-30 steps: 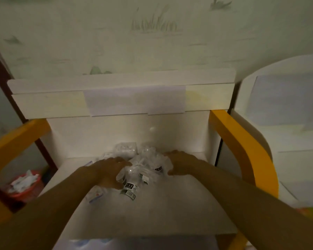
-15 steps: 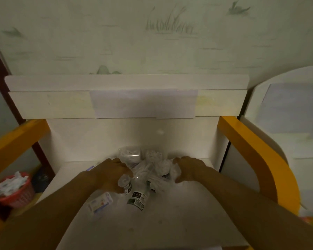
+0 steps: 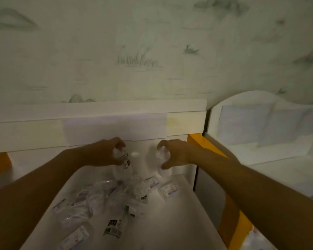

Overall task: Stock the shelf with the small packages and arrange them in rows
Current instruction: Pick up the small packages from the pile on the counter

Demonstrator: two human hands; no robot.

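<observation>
Left hand [image 3: 105,152]: we hold one clear-wrapped package [image 3: 122,166] from above, fingers curled round its top, label side toward us, lifted off the shelf board [image 3: 170,222].
Right hand [image 3: 173,153]: our thumb and fingers are curled round a second wrapped package [image 3: 162,159], raised near the back panel [image 3: 177,145] on the right side.
Step in hand, as we judge it: carrying both to the back of the shelf to start a row.
How to set them: we should lower each one upright against the back panel, just beside each other, labels facing front; the wrapping looks slippery and soft, so we press lightly and let go only once each stands.
Loose pile [image 3: 98,197]: crumpled clear packages lie in a heap at the middle of the board, right below our left hand; keep the carried one clear of it.
Labelled package [image 3: 114,228]: lies on its side nearer us, apart from the heap.
Small flat cartons [image 3: 169,190]: a few lie near the right edge, others at the left and front; whether they belong in the rows we cannot tell.
Risk: a package set on the cartons would tip, so we clear or avoid that spot.
Yellow side rail [image 3: 202,143]: close to our right wrist; mind it.
</observation>
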